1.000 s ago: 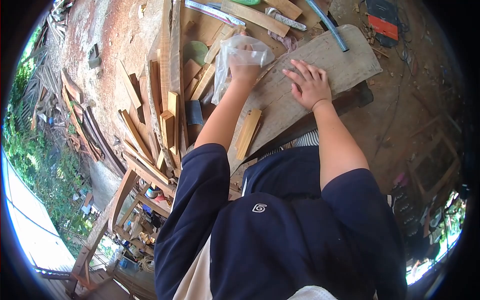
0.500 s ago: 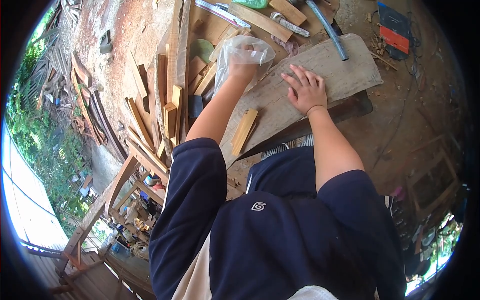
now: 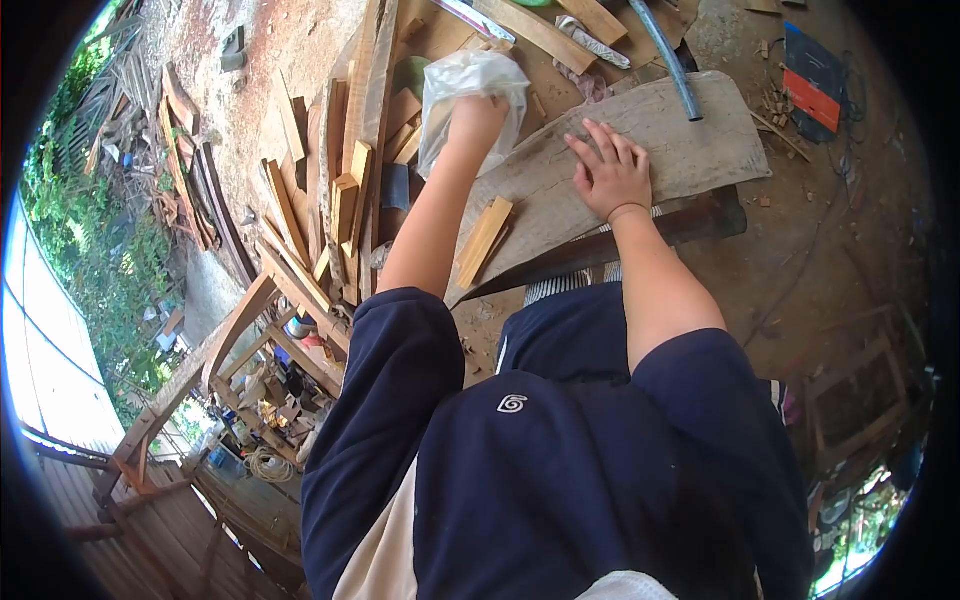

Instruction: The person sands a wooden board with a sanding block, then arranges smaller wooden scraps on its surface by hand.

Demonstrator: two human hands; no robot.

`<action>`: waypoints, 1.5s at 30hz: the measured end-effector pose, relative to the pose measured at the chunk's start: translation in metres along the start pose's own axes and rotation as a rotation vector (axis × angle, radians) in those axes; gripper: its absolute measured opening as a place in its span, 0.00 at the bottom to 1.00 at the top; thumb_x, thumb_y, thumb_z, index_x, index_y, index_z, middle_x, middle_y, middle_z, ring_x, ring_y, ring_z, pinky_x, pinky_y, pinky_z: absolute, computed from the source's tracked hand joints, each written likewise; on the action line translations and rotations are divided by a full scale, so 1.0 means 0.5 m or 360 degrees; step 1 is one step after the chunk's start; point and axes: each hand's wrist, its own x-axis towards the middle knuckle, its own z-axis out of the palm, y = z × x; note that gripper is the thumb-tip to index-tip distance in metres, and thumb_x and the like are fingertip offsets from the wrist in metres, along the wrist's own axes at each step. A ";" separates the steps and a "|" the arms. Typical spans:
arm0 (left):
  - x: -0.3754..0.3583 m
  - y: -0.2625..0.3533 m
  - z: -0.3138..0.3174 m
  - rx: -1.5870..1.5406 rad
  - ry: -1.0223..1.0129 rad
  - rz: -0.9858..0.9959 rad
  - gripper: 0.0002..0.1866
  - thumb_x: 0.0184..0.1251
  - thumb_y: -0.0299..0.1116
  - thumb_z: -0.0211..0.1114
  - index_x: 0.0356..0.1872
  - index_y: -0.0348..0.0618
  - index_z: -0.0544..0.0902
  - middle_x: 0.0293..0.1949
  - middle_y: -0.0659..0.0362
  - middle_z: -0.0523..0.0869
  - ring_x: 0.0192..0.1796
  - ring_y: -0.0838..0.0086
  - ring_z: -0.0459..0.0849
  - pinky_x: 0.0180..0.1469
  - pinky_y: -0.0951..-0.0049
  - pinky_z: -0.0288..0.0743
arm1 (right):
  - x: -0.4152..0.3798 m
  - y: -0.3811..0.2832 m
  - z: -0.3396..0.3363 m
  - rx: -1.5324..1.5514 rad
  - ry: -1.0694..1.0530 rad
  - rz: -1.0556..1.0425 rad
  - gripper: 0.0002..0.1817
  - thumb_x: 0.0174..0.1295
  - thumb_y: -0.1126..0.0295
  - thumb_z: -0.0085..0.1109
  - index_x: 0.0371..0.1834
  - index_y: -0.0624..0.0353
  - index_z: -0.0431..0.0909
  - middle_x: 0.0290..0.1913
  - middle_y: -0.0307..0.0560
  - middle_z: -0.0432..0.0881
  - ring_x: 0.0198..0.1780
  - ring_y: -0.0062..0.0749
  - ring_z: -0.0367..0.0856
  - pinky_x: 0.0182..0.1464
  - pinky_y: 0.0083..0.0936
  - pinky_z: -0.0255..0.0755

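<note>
My left hand (image 3: 478, 118) reaches into a clear plastic bag (image 3: 452, 80), whose crumpled film covers the fingers. Whether those fingers grip anything is hidden. My right hand (image 3: 614, 180) lies palm down with fingers spread on a wide, weathered wooden board (image 3: 705, 130). Nothing is held in it. Two small wood blocks (image 3: 484, 243) rest together at the left end of the board, below the bag.
A blue-grey pipe (image 3: 668, 60) overlaps the board's far edge. Timber strips (image 3: 345, 200) are piled to the left. Beyond the board lie a plank (image 3: 535, 35) and a rolled white cloth-like item (image 3: 592, 42). A black-and-red flat object (image 3: 812, 95) is on the ground at right.
My left hand has gone deeper into the bag, which has bunched up and shifted left. My right hand stays flat on the board. The view has moved slightly.
</note>
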 end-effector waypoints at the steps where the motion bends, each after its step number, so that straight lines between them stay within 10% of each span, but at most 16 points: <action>1: 0.001 0.002 -0.014 0.0007 0.0006 -0.0006 0.17 0.60 0.38 0.67 0.47 0.39 0.88 0.41 0.44 0.90 0.47 0.51 0.89 0.54 0.55 0.81 | 0.000 0.000 0.000 -0.0002 -0.0006 0.0009 0.27 0.61 0.58 0.59 0.66 0.25 0.76 0.75 0.25 0.70 0.73 0.24 0.67 0.71 0.39 0.59; 4: 0.013 0.050 -0.071 -0.0014 -0.0287 -0.0611 0.19 0.60 0.39 0.71 0.50 0.42 0.88 0.44 0.47 0.91 0.46 0.55 0.91 0.53 0.62 0.82 | -0.002 -0.002 0.003 0.0003 -0.0003 0.0014 0.27 0.61 0.58 0.59 0.66 0.25 0.76 0.75 0.24 0.70 0.73 0.23 0.67 0.71 0.39 0.59; 11: 0.004 -0.001 -0.101 0.0075 0.0083 -0.0206 0.19 0.62 0.41 0.73 0.51 0.42 0.88 0.47 0.51 0.91 0.52 0.59 0.89 0.53 0.63 0.81 | -0.004 0.001 0.009 0.0016 0.0020 0.0017 0.26 0.61 0.58 0.59 0.66 0.24 0.76 0.75 0.24 0.70 0.73 0.23 0.66 0.71 0.39 0.59; 21: -0.337 0.114 -0.087 -0.0731 -0.0093 -0.0773 0.09 0.78 0.29 0.61 0.50 0.37 0.84 0.33 0.67 0.83 0.35 0.84 0.78 0.39 0.79 0.74 | -0.007 0.001 0.008 0.0078 -0.0003 0.0041 0.26 0.64 0.58 0.57 0.68 0.25 0.75 0.76 0.25 0.69 0.73 0.23 0.68 0.73 0.37 0.58; 29: -0.388 0.140 0.052 -0.0441 0.0123 -0.0530 0.15 0.71 0.30 0.68 0.54 0.37 0.79 0.38 0.50 0.86 0.36 0.64 0.85 0.44 0.65 0.80 | -0.004 0.000 0.004 0.0016 -0.0005 0.0035 0.26 0.64 0.58 0.57 0.67 0.25 0.75 0.75 0.26 0.70 0.74 0.24 0.67 0.73 0.38 0.58; 34: -0.468 0.089 0.015 0.0342 0.0446 -0.0584 0.28 0.57 0.40 0.79 0.57 0.44 0.79 0.57 0.50 0.78 0.63 0.48 0.71 0.68 0.50 0.62 | -0.006 0.001 0.008 -0.0002 -0.0004 0.0023 0.26 0.65 0.58 0.56 0.68 0.24 0.75 0.75 0.25 0.69 0.75 0.24 0.67 0.74 0.39 0.57; 45: -0.502 -0.032 -0.031 -0.0287 0.0220 -0.0799 0.21 0.56 0.27 0.79 0.51 0.42 0.82 0.42 0.56 0.87 0.44 0.68 0.84 0.46 0.66 0.80 | -0.005 0.000 0.014 -0.0097 -0.0093 0.0037 0.27 0.67 0.56 0.55 0.71 0.21 0.71 0.78 0.25 0.65 0.76 0.23 0.64 0.75 0.40 0.54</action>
